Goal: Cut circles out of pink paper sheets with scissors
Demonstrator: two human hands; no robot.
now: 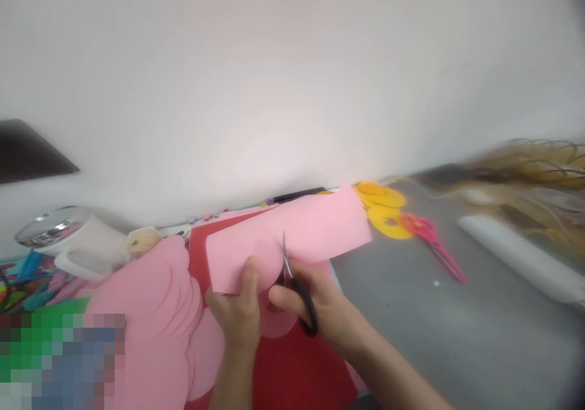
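My left hand (237, 309) pinches the lower left part of a pink paper sheet (324, 224), its thumb lying on top. My right hand (320, 300) is closed round the black handles of a pair of scissors (309, 312). The scissors' blades point up and away from me, and the sheet's lower edge is between or against them. Below the sheet, a rounded pink piece (278, 323) partly shows over red paper (297, 373). A fanned pile of pink paper circles (150, 312) lies left of my left hand.
Yellow paper rings (390, 222) and pink scissors (434, 245) lie to the right on the grey table (411, 343). A white roll (521, 254) is further right. A white mug (94, 245) with a shiny lid stands at the left, near the white wall (283, 81).
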